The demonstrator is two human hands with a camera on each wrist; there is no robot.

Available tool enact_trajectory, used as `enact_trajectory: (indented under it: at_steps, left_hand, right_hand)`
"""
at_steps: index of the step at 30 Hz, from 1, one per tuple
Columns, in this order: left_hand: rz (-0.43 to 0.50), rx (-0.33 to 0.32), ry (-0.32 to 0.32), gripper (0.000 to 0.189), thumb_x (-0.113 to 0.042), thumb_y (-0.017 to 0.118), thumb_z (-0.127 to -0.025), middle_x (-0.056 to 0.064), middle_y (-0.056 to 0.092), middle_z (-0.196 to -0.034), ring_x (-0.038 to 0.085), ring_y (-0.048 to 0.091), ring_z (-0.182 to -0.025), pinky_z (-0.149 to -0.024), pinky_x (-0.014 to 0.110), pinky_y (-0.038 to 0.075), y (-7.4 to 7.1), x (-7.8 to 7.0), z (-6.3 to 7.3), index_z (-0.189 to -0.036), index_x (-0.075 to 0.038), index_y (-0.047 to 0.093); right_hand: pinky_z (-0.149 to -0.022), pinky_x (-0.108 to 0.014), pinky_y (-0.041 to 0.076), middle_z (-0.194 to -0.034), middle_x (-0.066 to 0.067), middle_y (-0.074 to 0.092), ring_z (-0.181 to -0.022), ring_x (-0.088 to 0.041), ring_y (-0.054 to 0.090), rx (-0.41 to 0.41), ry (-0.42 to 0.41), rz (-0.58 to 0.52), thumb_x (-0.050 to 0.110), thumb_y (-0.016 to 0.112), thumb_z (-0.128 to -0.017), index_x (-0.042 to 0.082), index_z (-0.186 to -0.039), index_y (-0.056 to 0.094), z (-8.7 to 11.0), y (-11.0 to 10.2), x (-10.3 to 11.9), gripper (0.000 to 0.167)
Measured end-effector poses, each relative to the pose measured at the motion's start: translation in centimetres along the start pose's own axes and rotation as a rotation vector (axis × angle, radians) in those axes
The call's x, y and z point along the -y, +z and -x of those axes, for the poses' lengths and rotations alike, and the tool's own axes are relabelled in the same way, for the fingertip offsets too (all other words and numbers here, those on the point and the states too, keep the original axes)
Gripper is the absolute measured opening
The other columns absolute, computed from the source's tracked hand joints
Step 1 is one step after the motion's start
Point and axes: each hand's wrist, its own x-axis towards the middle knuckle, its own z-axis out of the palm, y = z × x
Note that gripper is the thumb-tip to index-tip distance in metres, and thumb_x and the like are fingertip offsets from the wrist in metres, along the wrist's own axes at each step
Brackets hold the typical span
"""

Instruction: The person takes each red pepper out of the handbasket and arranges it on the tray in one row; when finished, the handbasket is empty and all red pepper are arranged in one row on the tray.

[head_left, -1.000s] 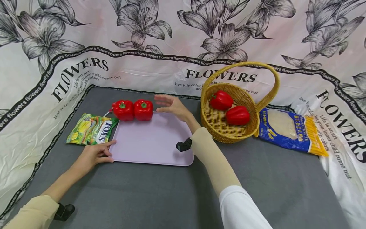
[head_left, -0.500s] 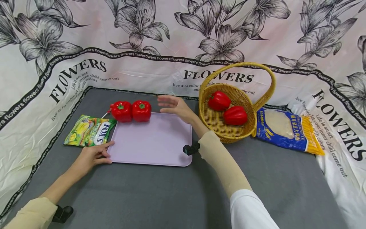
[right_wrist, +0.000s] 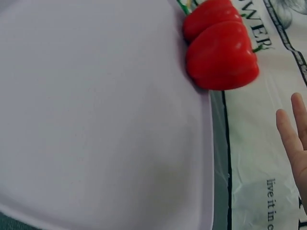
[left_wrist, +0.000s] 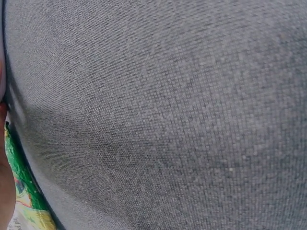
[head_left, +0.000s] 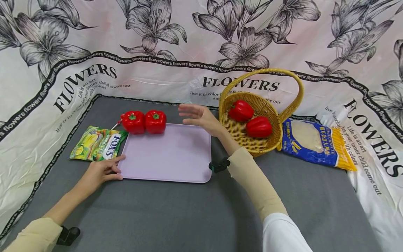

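Observation:
In the head view, a pale lilac rectangular tray [head_left: 170,157] lies on the grey table. My left hand [head_left: 97,175] holds its near left corner with thumb and index finger, and the left wrist view catches only a sliver of that hand. Two red bell peppers [head_left: 133,122] sit side by side at the tray's far left corner; the right wrist view shows one pepper [right_wrist: 220,57] against the rim. My right hand [head_left: 201,117] hovers near the tray's far right corner, fingers extended and holding nothing.
A yellow wicker basket [head_left: 234,140] with a tall handle stands right of the tray, holding two red peppers [head_left: 259,127]. Beside it lies a blue and yellow bag [head_left: 318,143]. A green FOX'S packet [head_left: 97,143] lies left of the tray, with a white stick [head_left: 115,126] behind it.
My right hand and forearm have shifted rightward, away from the peppers on the tray. The left hand keeps its place at the tray corner.

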Motion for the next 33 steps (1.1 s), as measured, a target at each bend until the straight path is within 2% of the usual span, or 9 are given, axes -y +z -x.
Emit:
enact_trajectory:
  at_steps: [10, 19, 27, 33]
  left_hand:
    - [0.020, -0.017, 0.030, 0.024, 0.002, 0.084, -0.064, 0.023, 0.062, -0.121, 0.037, 0.062, -0.101, -0.077, 0.001, 0.042, 0.1, -0.1, -0.1, -0.072, -0.013, 0.068]
    - [0.025, -0.016, 0.034, 0.023, 0.002, 0.083, -0.064, 0.023, 0.062, -0.121, 0.025, 0.065, -0.096, -0.075, 0.003, 0.044, 0.0, -0.2, 0.0, -0.074, -0.013, 0.068]
    - [0.019, 0.001, 0.008, 0.022, 0.003, 0.083, -0.066, 0.023, 0.061, -0.123, 0.034, 0.063, -0.101, -0.077, 0.002, 0.043, 0.0, -0.2, 0.0, -0.075, -0.012, 0.069]
    - [-0.002, 0.000, 0.009, 0.024, 0.005, 0.083, -0.064, 0.023, 0.061, -0.123, 0.027, 0.064, -0.098, -0.077, 0.002, 0.043, 0.0, 0.0, 0.0, -0.075, -0.011, 0.069]
  right_hand:
    - [-0.097, -0.038, 0.047, -0.133, -0.013, 0.057, -0.123, -0.031, 0.052, -0.045, -0.026, -0.028, -0.005, 0.063, -0.089, 0.002, -0.136, 0.050, 2.3, -2.6, 0.1, 0.050]
    - [-0.096, -0.035, 0.048, -0.130, -0.011, 0.059, -0.122, -0.031, 0.053, -0.112, -0.038, -0.038, -0.007, 0.059, -0.090, 0.003, -0.135, 0.052, 4.9, -4.7, 0.1, 0.047]
    - [-0.092, -0.033, 0.050, -0.124, -0.010, 0.063, -0.112, -0.022, 0.061, -0.131, -0.035, -0.107, -0.009, 0.058, -0.090, 0.001, -0.129, 0.057, 7.1, -6.2, 0.6, 0.040]
    - [-0.090, -0.035, 0.051, -0.123, -0.013, 0.062, -0.112, -0.026, 0.060, -0.149, -0.065, -0.157, -0.013, 0.054, -0.090, -0.006, -0.130, 0.052, 8.4, -7.7, 0.9, 0.041]
